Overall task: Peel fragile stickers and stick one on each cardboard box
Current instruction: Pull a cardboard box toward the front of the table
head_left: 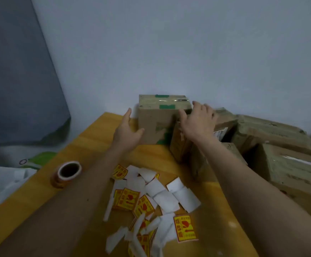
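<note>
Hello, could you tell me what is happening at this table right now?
A person is reaching with both hands for the cardboard box standing at the far edge of the yellow table. The left hand is open beside the box's left side, and the right hand is open at its upper right corner. Neither grips it yet. Fragile stickers and white backing papers lie scattered on the table nearer the person. A tape roll sits to the left, and more boxes are piled on the right.

Cardboard box (pixel 156 125), green-taped, on yellow table (pixel 88 145); left hand (pixel 127 133) and right hand (pixel 197 123) spread at its sides. Fragile stickers (pixel 147 204) scattered; tape roll (pixel 66 173) near.
</note>
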